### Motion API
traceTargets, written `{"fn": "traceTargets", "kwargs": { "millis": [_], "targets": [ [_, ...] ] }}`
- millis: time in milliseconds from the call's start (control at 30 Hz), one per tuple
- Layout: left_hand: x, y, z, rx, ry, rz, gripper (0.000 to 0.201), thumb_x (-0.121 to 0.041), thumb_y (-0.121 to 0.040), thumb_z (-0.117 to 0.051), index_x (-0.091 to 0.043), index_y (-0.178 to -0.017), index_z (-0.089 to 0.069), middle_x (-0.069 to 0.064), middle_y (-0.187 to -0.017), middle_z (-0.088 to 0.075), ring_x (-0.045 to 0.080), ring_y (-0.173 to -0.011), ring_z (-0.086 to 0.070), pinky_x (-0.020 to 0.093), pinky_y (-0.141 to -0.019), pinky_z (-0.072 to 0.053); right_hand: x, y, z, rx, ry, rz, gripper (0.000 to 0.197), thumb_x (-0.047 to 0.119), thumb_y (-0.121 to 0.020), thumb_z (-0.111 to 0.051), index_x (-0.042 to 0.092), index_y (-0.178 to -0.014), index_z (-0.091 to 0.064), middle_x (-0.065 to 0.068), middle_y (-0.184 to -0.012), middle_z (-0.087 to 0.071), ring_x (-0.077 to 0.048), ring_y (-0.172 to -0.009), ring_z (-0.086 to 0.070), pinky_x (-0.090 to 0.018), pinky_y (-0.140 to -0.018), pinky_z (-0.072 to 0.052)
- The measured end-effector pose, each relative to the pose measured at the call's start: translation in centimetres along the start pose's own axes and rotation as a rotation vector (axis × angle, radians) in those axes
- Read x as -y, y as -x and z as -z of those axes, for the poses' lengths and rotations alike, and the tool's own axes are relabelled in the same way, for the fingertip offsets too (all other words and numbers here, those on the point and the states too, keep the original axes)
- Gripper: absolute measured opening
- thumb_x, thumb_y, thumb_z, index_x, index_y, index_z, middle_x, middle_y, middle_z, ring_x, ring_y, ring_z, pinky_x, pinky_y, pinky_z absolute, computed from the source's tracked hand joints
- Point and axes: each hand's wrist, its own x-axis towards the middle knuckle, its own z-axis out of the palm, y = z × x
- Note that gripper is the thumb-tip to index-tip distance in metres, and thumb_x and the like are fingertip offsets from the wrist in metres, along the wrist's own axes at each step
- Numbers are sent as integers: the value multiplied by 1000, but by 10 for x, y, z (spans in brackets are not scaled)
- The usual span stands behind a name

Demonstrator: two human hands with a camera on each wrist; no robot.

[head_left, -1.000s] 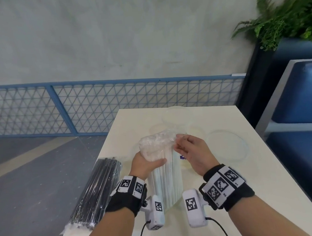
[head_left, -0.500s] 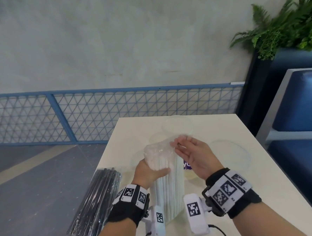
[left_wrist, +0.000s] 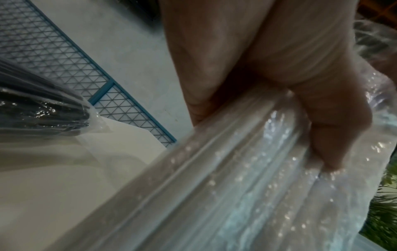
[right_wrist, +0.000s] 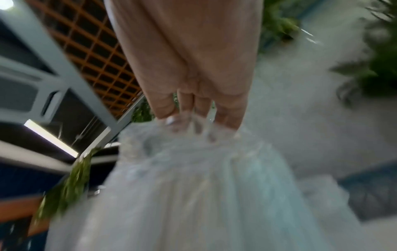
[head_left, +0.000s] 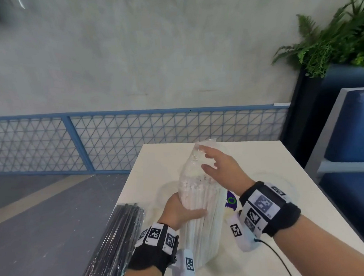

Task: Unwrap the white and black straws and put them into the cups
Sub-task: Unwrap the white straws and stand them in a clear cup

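— Two packs of straws, right?

— Yes. One pack of white straws, standing up on the counter. One pack of black straws, lying flat by the left edge, all wrapped up.

— And the hands?

— Two. Left hand curled round the middle of the white pack, holding tight. Right hand up at the top, fingertips pinching the clear wrap, other fingers loosely spread.

— Which step, then?

— Looks like unwrapping the white pack. Wrap stretched tall above the straw tips, not off yet.

— Next?

— Probably time to tear the top open, or slide the wrap right off. Best to keep a firm hold low down and pull gently, so no straws spill out.

— How many cups?

— Hard to count, being see-through. One cup for sure, with a purple and green mark, just behind the white pack. Maybe more faint round shapes to the right, but cannot tell. No straws in any cup yet.
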Motion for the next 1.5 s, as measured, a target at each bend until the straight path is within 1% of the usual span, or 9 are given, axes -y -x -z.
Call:
{"fn": "traceTargets", "kwargs": {
  "millis": [133,333,433,567,700,833,1033,1233,1500],
  "targets": [
    [0,-4,4,-38,-34,-22,52,-20,-54,-90,-13,-100,-68,1,-96,-73,13,-92,-69,35,-86,-56,3,0,13,14,85,90,10,7,-82,-63,16,-83,-68,11,-76,-59,-4,-67,-54,-11,-68,-41],
    [-11,-9,1,111,-124,-89,67,-21,-51,-87,-30,-110,-57,-9,-108,-67,11,-106,-62,26,-93,-49,3,2,3,471,406,107,46,24,-81,-67,18,-125,-56,1,-112,-61,-20,-103,-57,-12,-75,-32],
    [-9,-9,-3,191,-109,-85,79,-13,-56,-89,-40,-117,-46,-22,-113,-59,0,-113,-54,7,-87,-42,-10,-1,-13,478,512,137,57,35,-77,-70,21,-129,-52,0,-127,-53,-21,-113,-52,-20,-86,-35],
    [1,-14,-6,144,-38,-65,82,-18,-50,-91,-42,-116,-48,-16,-116,-63,0,-115,-55,13,-92,-42,-16,1,-21,456,430,133,52,31,-78,-70,19,-127,-55,-3,-130,-52,-22,-115,-49,-34,-94,-46],
    [5,-16,-6,158,-51,-4,63,-14,-56,-89,-26,-110,-61,-10,-106,-68,7,-107,-61,17,-89,-46,-20,4,-24,433,395,154,43,28,-85,-62,18,-127,-55,2,-137,-45,-16,-116,-52,-20,-94,-38],
    [5,-16,-6,139,-27,3,66,-7,-58,-88,-27,-114,-59,-15,-104,-68,1,-103,-62,8,-78,-46,-21,3,-28,428,371,142,43,35,-82,-65,19,-122,-59,2,-134,-50,-15,-119,-51,-28,-101,-39],
    [8,-20,-6,136,-45,16,75,-27,-48,-90,-28,-116,-60,-9,-112,-68,6,-110,-60,31,-101,-46,-19,7,-32,240,178,106,22,14,-80,-67,17,-101,-70,-1,-99,-59,-12,-82,-57,-10,-70,-41],
    [15,-21,-6,113,-29,71,78,-37,-44,-92,-28,-114,-59,-8,-110,-68,9,-108,-61,33,-99,-48,-17,4,-32,151,145,46,10,15,-78,-71,9,-86,-70,17,-65,-40,-6,-62,-44,-6,-58,-35],
    [19,-19,-5,50,15,65,62,-25,-55,-89,-32,-108,-59,-7,-108,-68,9,-106,-61,32,-94,-49,-21,5,-33,140,417,-23,43,36,-75,-71,12,-107,-56,-1,-107,-51,-15,-99,-55,-14,-72,-36]
  ]
}}
